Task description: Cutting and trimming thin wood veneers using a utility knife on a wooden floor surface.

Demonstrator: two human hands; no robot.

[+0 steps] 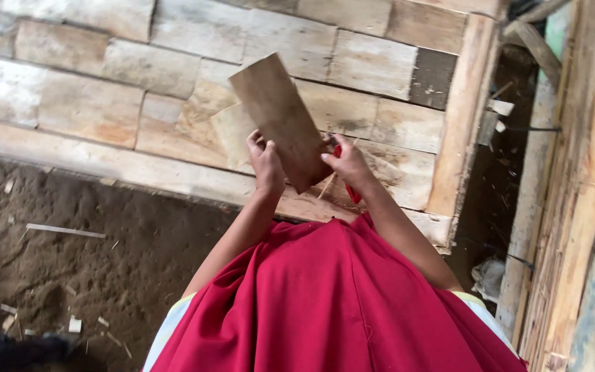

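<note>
Apparently both of my hands were on one flat wooden board, held up over the plank platform below me. My left hand gripped the board's lower left edge, fingers curled around it and closed on the wood. My right hand met the lower right edge of the same board, fingers bent against it; it also had a red-handled tool tucked into the palm, and only bits of red showed above and below the fingers, so I could not tell what kind of tool it was. A thin pale sliver stuck out below the board between my hands.

The board was darker brown than the planks beneath it, rectangular, tilted so its far end leaned toward the left, and it sat above the platform's near edge, closer to the right corner than the left. The platform was made of short pale planks laid side by side in rows, with one dark plank near its far right corner. A red cloth covered my lap at the bottom of the view. Left of it was bare dirt ground with wood chips and a thin strip of wood. Stacked timbers ran along the right side.
</note>
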